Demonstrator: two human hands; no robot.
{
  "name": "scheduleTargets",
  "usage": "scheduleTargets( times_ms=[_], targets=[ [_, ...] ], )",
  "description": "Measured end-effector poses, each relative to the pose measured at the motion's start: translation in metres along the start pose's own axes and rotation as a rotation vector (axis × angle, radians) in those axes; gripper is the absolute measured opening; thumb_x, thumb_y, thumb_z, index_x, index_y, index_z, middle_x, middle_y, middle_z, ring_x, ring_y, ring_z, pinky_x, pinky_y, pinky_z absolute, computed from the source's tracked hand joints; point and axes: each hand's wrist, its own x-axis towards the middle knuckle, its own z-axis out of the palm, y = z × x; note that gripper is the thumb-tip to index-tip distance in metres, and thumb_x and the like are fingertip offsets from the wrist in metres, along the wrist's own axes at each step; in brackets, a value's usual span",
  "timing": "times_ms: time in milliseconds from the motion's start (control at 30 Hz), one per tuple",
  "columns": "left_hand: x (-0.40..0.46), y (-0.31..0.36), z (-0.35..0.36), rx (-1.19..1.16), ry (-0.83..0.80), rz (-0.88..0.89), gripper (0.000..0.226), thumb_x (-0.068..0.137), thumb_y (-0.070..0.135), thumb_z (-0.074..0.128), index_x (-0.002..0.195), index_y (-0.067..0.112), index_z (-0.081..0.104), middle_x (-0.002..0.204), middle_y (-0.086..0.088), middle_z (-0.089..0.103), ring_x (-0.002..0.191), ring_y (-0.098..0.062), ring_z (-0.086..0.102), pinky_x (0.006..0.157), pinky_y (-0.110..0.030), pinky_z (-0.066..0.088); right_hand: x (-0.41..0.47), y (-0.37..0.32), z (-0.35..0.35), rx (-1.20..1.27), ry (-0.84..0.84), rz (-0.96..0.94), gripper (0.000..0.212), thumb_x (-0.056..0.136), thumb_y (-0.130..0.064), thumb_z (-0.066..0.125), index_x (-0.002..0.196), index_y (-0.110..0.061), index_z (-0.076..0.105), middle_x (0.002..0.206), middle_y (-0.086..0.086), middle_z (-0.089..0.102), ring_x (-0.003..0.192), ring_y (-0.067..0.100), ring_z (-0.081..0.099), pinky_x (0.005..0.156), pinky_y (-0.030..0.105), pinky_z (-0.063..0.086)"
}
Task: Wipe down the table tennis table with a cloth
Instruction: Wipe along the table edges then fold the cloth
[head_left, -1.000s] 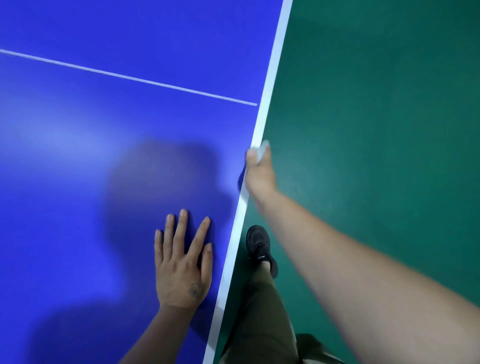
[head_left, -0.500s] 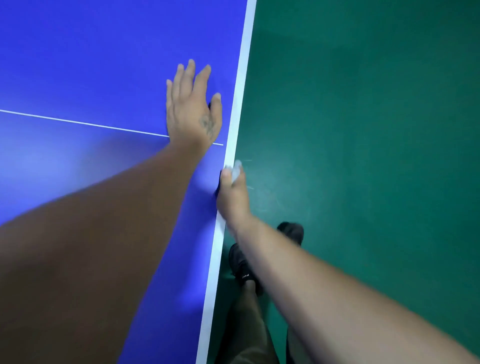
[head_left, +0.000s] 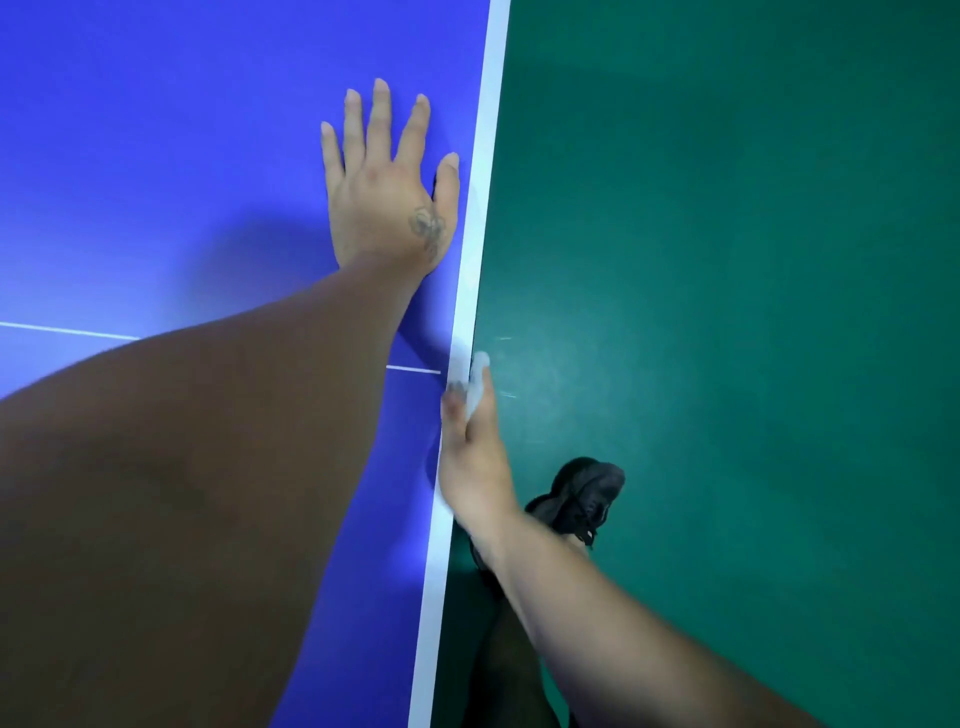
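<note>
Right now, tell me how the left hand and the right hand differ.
The left hand lies flat on the blue table with fingers spread; the right hand curls at the white edge. The left holds nothing; the right pinches a white cloth. The left sits farther ahead. Both are bare and touch the table.

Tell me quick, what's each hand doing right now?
Left hand: open, fingers spread, flat on the blue table.
Right hand: closed, pinching a white cloth against the table's white edge.
</note>
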Motion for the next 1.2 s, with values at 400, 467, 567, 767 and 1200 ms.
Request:
scheduleTargets(
  times_ms=[400, 467, 567, 767, 1200],
  targets=[
    [0.01, -0.001, 0.006, 0.033, -0.049, -0.026, 0.057, 0.113, 0.042, 0.023, 0.168, 0.031, 0.032, 0.178, -0.005, 0.022, 0.166, -0.03, 0.013, 0.134, -0.054, 0.009, 0.078, -0.064, -0.014, -0.024, -0.008, -0.001, 0.064, 0.115, -0.046, 0.03, 0.171, -0.026, 0.008, 0.173, -0.02, 0.015, 0.155, -0.001, 0.023, 0.108, 0.008, 0.021],
    [0.01, -0.001, 0.006, 0.017, -0.054, -0.038, 0.057, 0.112, 0.041, 0.026, 0.168, 0.031, 0.033, 0.178, -0.005, 0.023, 0.166, -0.029, 0.013, 0.134, -0.053, 0.009, 0.116, -0.097, -0.019, -0.029, 0.033, -0.048, 0.063, 0.115, -0.043, 0.032, 0.17, -0.018, 0.014, 0.175, -0.007, 0.021, 0.157, 0.009, 0.025, 0.11, 0.012, 0.019],
    [0.011, 0.0, 0.006, -0.006, -0.051, -0.046, 0.057, 0.112, 0.04, 0.03, 0.168, 0.03, 0.033, 0.178, -0.004, 0.023, 0.166, -0.028, 0.013, 0.134, -0.052, 0.009, 0.162, -0.139, -0.022, -0.069, 0.036, -0.047, 0.058, 0.095, -0.063, 0.032, 0.138, -0.024, 0.038, 0.134, -0.002, 0.041, 0.122, 0.017, 0.044, 0.108, 0.034, 0.033],
    [0.013, 0.001, 0.003, -0.031, -0.043, -0.052, 0.056, 0.111, 0.037, 0.035, 0.167, 0.028, 0.037, 0.177, -0.004, 0.025, 0.166, -0.029, 0.015, 0.134, -0.053, 0.012, 0.169, -0.153, -0.026, -0.044, 0.02, -0.09, 0.064, 0.111, -0.05, 0.036, 0.167, -0.025, 0.018, 0.171, -0.006, 0.028, 0.152, 0.015, 0.036, 0.118, 0.025, 0.025],
    [0.013, -0.002, 0.008, -0.08, -0.024, -0.049, 0.054, 0.111, 0.031, 0.041, 0.165, 0.023, 0.043, 0.176, -0.006, 0.028, 0.165, -0.03, 0.019, 0.132, -0.057, 0.017, 0.169, -0.161, -0.033, -0.123, 0.014, -0.081, 0.066, 0.115, -0.037, 0.035, 0.171, -0.021, 0.003, 0.177, -0.013, 0.009, 0.159, 0.004, 0.018, 0.111, 0.008, 0.017]
  ],
)
